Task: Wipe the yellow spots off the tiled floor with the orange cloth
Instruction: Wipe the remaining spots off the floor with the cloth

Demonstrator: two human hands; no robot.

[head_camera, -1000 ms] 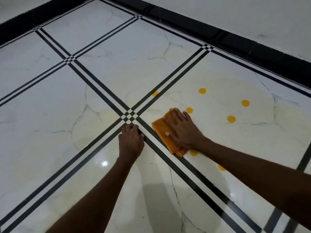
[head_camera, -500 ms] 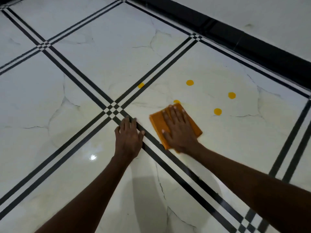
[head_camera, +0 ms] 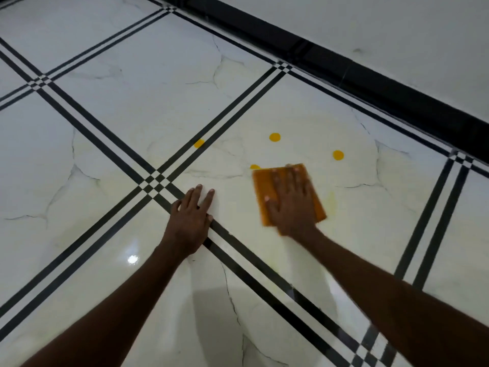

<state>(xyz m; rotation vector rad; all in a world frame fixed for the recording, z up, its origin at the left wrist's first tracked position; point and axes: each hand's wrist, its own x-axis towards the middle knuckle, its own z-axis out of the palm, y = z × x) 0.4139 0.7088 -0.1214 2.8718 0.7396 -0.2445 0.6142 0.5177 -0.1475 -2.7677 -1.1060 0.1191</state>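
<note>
i'm pressing the cloth [head_camera: 287, 193] flat on the floor [head_camera: 158, 107] with my right hand [head_camera: 289, 205], fingers straight and slightly apart, mid-wipe; left hand [head_camera: 191, 221] is bracing, fingers spread. next i'm pushing it forward over the nearest spot [head_camera: 254, 166].

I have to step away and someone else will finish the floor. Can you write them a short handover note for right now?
Right hand presses flat on the orange cloth, fingers straight. Left hand rests flat on the tiled floor, holding nothing.
Done: a faint yellow smear beside the cloth suggests a spot already wiped.
Left: spot on the black stripe, two round spots, and one half-hidden at the cloth's far edge.
</note>
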